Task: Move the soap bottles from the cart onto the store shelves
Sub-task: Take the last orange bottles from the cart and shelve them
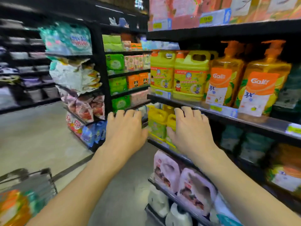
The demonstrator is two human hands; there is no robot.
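Observation:
My left hand [125, 128] and my right hand [190, 129] reach out side by side, palms down, fingers spread, holding nothing. They hover in front of the left end of a black shelf unit [244, 119]. Between and behind them stand yellow jugs [157, 121] on a lower shelf. On the shelf above stand two yellow handled jugs [189, 75] and two orange pump soap bottles [260, 82]. At the bottom left the wire cart [39, 181] holds an orange soap bottle [14, 207], blurred.
White and pink jugs [193, 188] fill the lowest shelves on the right. A black end rack with snack bags [78, 82] and green packs [115, 62] stands ahead on the left. Grey floor [32, 132] stretches to the left between the aisles.

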